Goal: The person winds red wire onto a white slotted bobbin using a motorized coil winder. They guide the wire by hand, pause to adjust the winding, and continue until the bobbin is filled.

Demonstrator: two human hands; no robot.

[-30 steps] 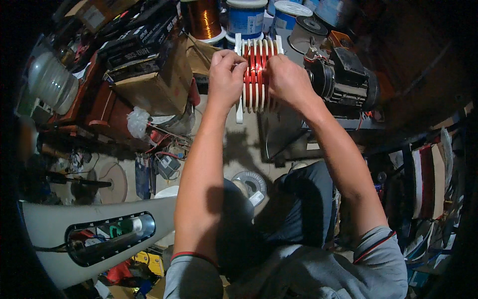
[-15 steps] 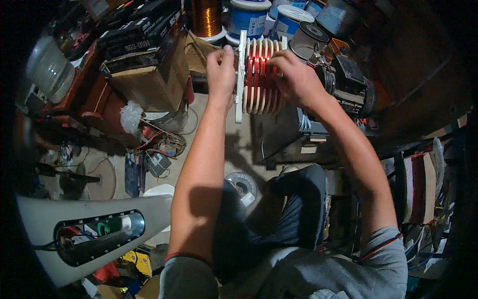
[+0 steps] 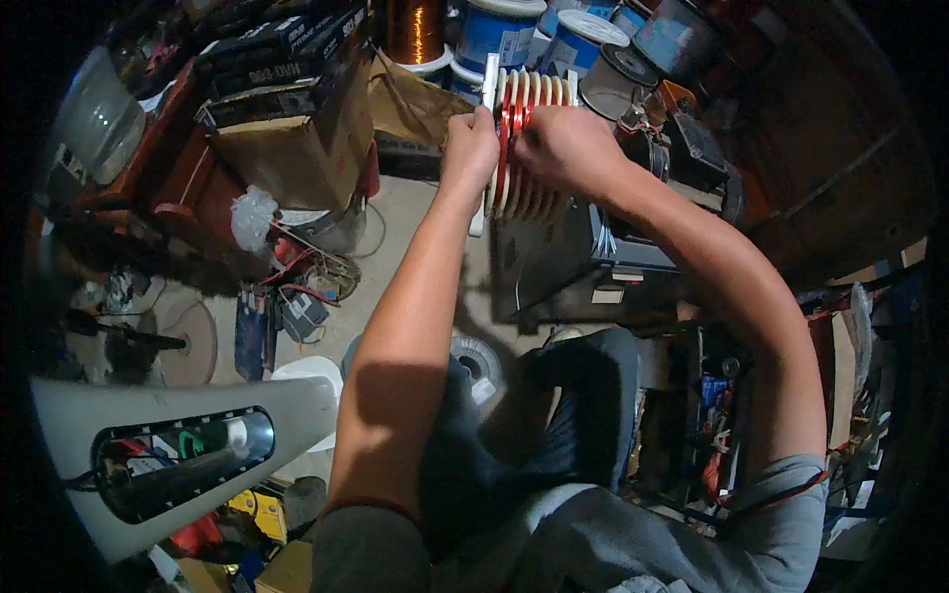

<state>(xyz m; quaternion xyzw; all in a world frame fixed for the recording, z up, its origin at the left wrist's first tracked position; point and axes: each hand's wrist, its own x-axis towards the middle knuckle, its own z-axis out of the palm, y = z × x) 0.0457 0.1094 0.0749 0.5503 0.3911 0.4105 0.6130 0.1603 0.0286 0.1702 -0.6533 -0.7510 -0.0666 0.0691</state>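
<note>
Both hands have slid up-frame with the multi-slot winding former (image 3: 529,138) since half a second ago. Left hand (image 3: 470,148) pinches its left flange, right hand (image 3: 568,148) grips the right side. Former sits against the winding machine (image 3: 682,163). Red wire fills roughly one slot; the rest look bare.

A brown cardboard box (image 3: 297,148) stands on the floor to my left, with flat black boxes (image 3: 277,54) stacked on top. Another small cardboard box (image 3: 287,568) lies near my left elbow, beside a yellow package (image 3: 252,509).
</note>
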